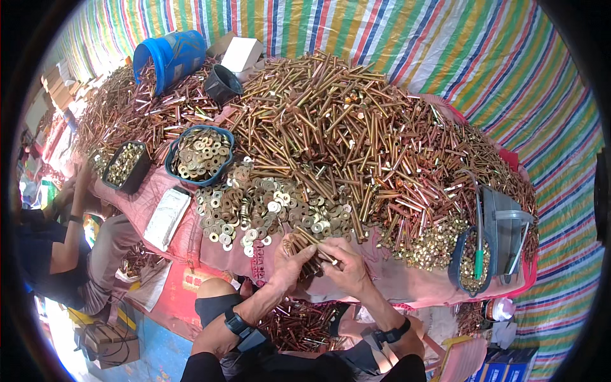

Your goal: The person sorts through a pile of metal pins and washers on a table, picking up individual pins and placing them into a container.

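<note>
My left hand (289, 264) is closed around a bundle of long brass-coloured bolts (296, 243) near the front edge of the heap. Beside it, my right hand (347, 266) pinches the end of a single bolt (316, 240) that slants across from the bundle. A small pale piece shows at that bolt's end, too small to name. Just beyond both hands spreads a pile of flat washers (254, 207), and behind it rises a large heap of bolts (331, 127). More bolts (296, 325) lie below my forearms, between my legs.
A blue bowl of washers (228, 167) and a black tub of nuts (130, 184) stand left. Loose nuts (439, 245), a blue basin (456, 270) and a grey scoop (499, 210) are right. A blue bucket (184, 54) lies tipped behind. Another person (57, 254) sits left.
</note>
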Tool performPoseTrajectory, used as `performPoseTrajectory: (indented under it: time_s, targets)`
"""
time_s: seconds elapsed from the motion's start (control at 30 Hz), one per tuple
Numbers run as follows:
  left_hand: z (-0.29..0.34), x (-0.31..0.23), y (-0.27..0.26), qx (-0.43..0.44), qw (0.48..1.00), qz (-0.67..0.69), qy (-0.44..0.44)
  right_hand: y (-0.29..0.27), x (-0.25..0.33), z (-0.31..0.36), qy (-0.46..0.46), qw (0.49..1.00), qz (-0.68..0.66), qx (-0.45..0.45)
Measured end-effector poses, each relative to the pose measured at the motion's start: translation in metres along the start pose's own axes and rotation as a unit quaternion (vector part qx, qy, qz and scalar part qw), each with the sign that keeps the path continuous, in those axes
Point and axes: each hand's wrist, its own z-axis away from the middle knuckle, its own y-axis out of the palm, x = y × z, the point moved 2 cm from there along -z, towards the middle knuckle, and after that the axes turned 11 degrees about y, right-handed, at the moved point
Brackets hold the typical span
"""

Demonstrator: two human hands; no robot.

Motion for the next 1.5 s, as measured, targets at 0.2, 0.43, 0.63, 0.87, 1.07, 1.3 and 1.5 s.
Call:
performPoseTrajectory:
  time_s: [0.2, 0.43, 0.63, 0.87, 1.07, 1.3, 1.5]
  targets:
    - [0.001, -0.01, 0.007, -0.046, 0.998, 0.043, -0.006, 0.0, -0.005, 0.002, 0.036, 0.999, -0.039, 0.01]
    - [0.002, -0.001, 0.001, 0.003, 0.999, -0.019, -0.033, -0.022, -0.001, 0.001, 0.051, 0.995, 0.063, -0.058]
    - [0.013, 0.008, 0.006, 0.121, 0.977, -0.152, 0.091, -0.065, -0.026, -0.019, 0.165, 0.945, 0.192, -0.207]
    - [0.022, -0.005, 0.016, 0.256, 0.909, -0.283, 0.165, -0.07, -0.046, -0.022, 0.202, 0.942, 0.207, -0.171]
    - [0.019, 0.001, 0.014, 0.223, 0.926, -0.276, 0.129, -0.084, -0.034, -0.009, 0.222, 0.972, -0.044, -0.062]
    - [0.012, 0.01, 0.014, 0.121, 0.984, -0.072, 0.113, -0.035, -0.024, 0.003, 0.112, 0.991, 0.032, 0.058]
    - [0.018, 0.006, 0.009, 0.123, 0.974, -0.171, 0.086, -0.034, -0.022, 0.0, 0.024, 0.987, 0.122, 0.098]
